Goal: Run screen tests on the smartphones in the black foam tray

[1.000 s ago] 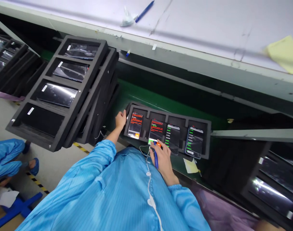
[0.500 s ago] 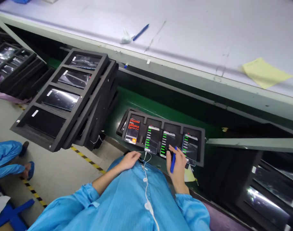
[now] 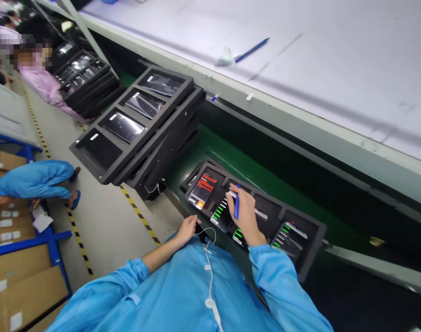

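Note:
A dark foam tray lies in front of me with several phones in it. The leftmost phone shows red text and an orange patch; the second phone and the rightmost phone show green and white lines. My right hand is over the second and third phones, its fingertips at the second one's top edge. A blue pen is tucked between its fingers. The third phone is mostly hidden. Just off the tray's near side, my left hand pinches the end of a white cable.
Stacked foam trays holding phones stand on the left. Above is a white worktop with another blue pen. People are at left, one in blue near cardboard boxes. A metal bar runs along the right.
My right hand has moved left, from between the third and rightmost phones to the second. The cable end has come away from the second phone into my left hand. The view has turned left.

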A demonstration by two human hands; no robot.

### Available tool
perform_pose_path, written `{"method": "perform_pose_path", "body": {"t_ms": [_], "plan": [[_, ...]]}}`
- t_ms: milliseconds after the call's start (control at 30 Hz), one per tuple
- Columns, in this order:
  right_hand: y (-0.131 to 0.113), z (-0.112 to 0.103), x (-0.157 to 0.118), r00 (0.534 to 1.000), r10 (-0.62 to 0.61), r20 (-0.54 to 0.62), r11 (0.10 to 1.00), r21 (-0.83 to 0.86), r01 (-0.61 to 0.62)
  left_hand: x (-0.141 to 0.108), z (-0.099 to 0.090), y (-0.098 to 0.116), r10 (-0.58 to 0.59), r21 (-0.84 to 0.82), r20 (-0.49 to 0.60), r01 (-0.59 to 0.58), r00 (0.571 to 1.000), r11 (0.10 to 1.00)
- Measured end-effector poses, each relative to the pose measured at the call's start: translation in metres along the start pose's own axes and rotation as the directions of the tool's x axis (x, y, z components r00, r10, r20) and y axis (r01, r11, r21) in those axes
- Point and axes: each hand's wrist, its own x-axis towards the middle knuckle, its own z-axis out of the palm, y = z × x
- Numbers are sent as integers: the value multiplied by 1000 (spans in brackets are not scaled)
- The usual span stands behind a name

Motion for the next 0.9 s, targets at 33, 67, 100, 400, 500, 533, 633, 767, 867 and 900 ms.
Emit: {"method": "perform_pose_path", "body": {"t_ms": [33, 67, 100, 400, 500, 533, 633, 767, 867, 900], "plan": [[1, 14, 15, 996, -58, 69, 998, 16, 57, 1, -5, 1, -7, -55, -42, 4, 999, 998], [2, 27, 28, 985, -111, 133, 994, 27, 109, 3, -10, 3, 1, -98, -73, -8, 997, 995], [4, 41, 38, 969, -157, 190, 988, 34, 153, 4, -14, 6, 21, -126, -100, -34, 995, 992], [21, 92, 60, 898, -288, 333, 957, 131, 259, 14, -28, 26, 24, -196, -190, -62, 982, 979], [19, 91, 62, 903, -276, 330, 960, 148, 239, 15, -31, 31, 5, -178, -184, -38, 983, 983], [17, 90, 63, 905, -269, 330, 961, 150, 231, 16, -33, 33, 5, -172, -174, -35, 985, 984], [14, 89, 65, 912, -244, 329, 967, 154, 203, 19, -39, 37, 12, -163, -134, -34, 991, 986], [13, 87, 66, 921, -217, 323, 973, 149, 177, 24, -47, 36, 11, -161, -65, -21, 998, 987], [13, 87, 69, 929, -188, 318, 980, 126, 155, 29, -50, 31, 13, -178, -33, -19, 999, 984], [13, 87, 69, 931, -180, 319, 981, 123, 147, 31, -50, 29, 20, -183, -28, -25, 999, 983]]}}
